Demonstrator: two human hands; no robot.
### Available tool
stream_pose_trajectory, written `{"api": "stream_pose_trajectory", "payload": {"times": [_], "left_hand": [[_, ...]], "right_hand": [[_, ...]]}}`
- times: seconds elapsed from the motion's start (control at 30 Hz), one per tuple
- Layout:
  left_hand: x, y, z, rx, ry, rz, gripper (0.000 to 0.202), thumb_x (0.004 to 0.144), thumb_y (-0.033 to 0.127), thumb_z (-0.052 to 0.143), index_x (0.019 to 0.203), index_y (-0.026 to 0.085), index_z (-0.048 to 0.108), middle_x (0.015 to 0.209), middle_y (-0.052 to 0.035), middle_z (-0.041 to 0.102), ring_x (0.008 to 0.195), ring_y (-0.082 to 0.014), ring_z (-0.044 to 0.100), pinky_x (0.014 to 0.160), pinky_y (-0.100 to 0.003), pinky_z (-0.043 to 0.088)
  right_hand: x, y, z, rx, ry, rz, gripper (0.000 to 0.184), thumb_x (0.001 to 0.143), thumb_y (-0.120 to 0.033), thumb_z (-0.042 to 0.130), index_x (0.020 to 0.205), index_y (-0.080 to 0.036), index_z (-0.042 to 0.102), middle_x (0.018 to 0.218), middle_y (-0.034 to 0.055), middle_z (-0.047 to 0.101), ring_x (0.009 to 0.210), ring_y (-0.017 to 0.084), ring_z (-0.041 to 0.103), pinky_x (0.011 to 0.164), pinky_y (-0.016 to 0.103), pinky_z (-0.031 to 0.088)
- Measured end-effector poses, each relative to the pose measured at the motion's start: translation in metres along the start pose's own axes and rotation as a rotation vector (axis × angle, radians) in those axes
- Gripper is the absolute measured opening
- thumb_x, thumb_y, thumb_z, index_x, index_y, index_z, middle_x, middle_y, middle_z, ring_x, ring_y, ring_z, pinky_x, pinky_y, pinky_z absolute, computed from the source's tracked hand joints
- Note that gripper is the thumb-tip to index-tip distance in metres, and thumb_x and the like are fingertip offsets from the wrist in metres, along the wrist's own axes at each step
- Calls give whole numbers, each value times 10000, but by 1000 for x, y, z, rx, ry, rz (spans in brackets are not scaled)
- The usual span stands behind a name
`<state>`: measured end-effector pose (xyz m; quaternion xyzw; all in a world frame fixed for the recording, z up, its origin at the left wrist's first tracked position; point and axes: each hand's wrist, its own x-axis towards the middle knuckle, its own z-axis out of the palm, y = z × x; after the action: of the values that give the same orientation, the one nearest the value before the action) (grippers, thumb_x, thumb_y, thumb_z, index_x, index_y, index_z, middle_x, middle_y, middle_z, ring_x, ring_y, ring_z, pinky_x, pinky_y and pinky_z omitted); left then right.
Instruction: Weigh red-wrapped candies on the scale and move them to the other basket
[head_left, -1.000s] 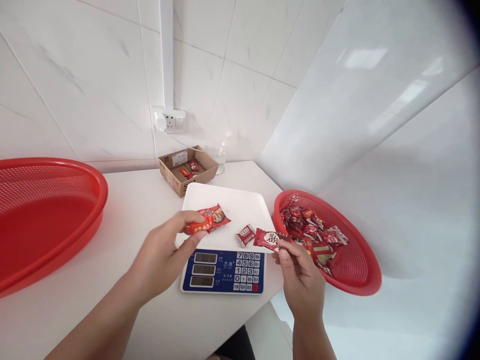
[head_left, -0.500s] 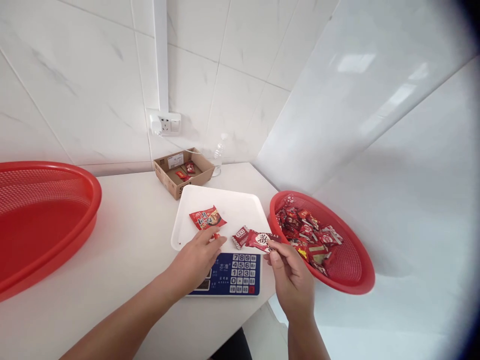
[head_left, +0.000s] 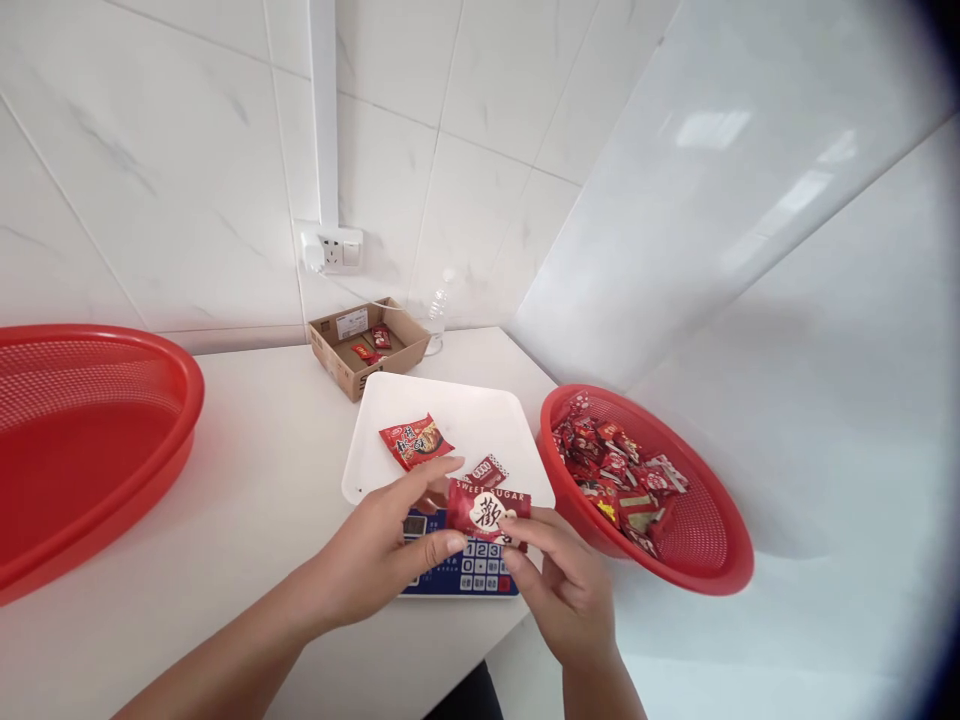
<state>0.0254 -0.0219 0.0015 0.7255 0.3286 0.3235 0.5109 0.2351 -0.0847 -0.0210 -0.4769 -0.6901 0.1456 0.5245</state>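
My right hand pinches a dark red wrapped candy marked "SWEET SUGAR" by its right end, in front of the scale's keypad. At the candy's left end is my left hand, its thumb and index finger spread apart; whether the fingers behind touch the wrapper is hidden. On the scale's white tray lie a bright red snack packet and a smaller dark red packet, the latter partly covered by the held candy.
To the right, a tilted red basket holds many red packets. Another red basket stands at the left. Behind the scale are a cardboard box with a few packets and a clear bottle by the wall.
My right hand has brought the candy left and nearer to me, off the tray's front edge. My left hand has shifted down to the candy's left end, its thumb and index finger spreading.
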Motion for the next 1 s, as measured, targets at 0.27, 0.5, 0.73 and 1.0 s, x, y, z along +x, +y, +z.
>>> {"api": "stream_pose_trajectory", "payload": {"times": [0.27, 0.5, 0.73, 1.0], "left_hand": [[0, 5, 1, -287, -94, -82, 292, 859, 280, 584, 1150, 271, 607, 1012, -17, 672, 850, -158, 594, 707, -257, 473], [-1, 3, 0, -290, -116, -91, 232, 867, 285, 583, 1097, 277, 613, 883, 11, 640, 763, -129, 538, 675, -243, 432], [2, 3, -7, -204, 131, -30, 288, 878, 402, 564, 1126, 254, 573, 839, 1, 607, 793, -149, 571, 697, -267, 464], [-6, 9, -36, -172, 537, 163, 199, 873, 371, 609, 1036, 257, 616, 757, 26, 650, 713, -110, 622, 672, -212, 511]], "right_hand": [[-1, 1, 11, -135, -70, 98, 560, 799, -334, 694, 1328, -285, 519, 1165, 76, 672, 1027, 234, 655, 837, 351, 563], [2, -2, 10, -291, -80, -32, 442, 832, -406, 647, 1244, -260, 582, 1057, 79, 705, 928, 222, 685, 755, 322, 584], [5, -2, 6, -269, 88, -24, 243, 844, -294, 630, 1073, -238, 692, 956, 72, 733, 858, 213, 698, 732, 320, 589], [3, 4, -1, -176, 403, 183, 282, 805, -291, 673, 1076, -219, 688, 1006, 68, 725, 877, 227, 698, 816, 397, 584]]}}
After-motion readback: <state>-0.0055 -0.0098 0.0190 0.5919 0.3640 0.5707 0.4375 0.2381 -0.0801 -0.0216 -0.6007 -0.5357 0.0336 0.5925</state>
